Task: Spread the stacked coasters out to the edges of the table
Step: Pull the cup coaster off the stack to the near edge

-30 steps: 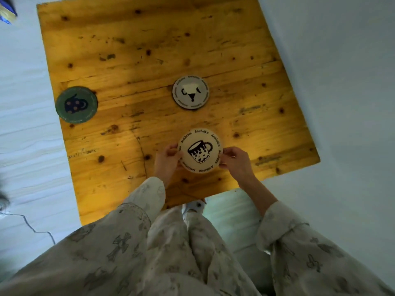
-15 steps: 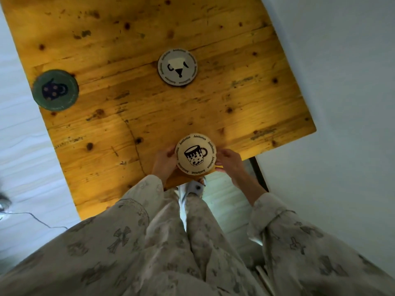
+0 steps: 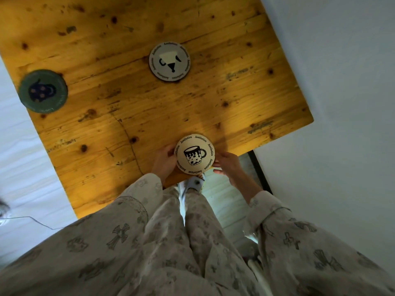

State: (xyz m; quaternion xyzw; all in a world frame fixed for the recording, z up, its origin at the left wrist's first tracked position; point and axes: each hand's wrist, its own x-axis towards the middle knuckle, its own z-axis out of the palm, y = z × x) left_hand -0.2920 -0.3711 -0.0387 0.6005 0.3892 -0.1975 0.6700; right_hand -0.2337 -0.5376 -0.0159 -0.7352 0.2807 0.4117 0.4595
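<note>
Green coaster (image 3: 42, 91) sits at the left edge, my left hand (image 3: 164, 161) and right hand (image 3: 227, 165) pinch the cream coaster (image 3: 195, 154) at the near tabletop (image 3: 245, 107) edge (grey coaster (image 3: 169, 61) waits mid-table).

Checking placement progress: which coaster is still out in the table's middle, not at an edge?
The grey coaster with the upside-down cup print. The green coaster sits at the table's left edge; the cream coaster sits at the near edge.

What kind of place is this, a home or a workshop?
Probably a home: a worn wooden table carrying mug-print coasters, pale plank flooring beneath, and a person in loose patterned pyjama-like clothes.
</note>
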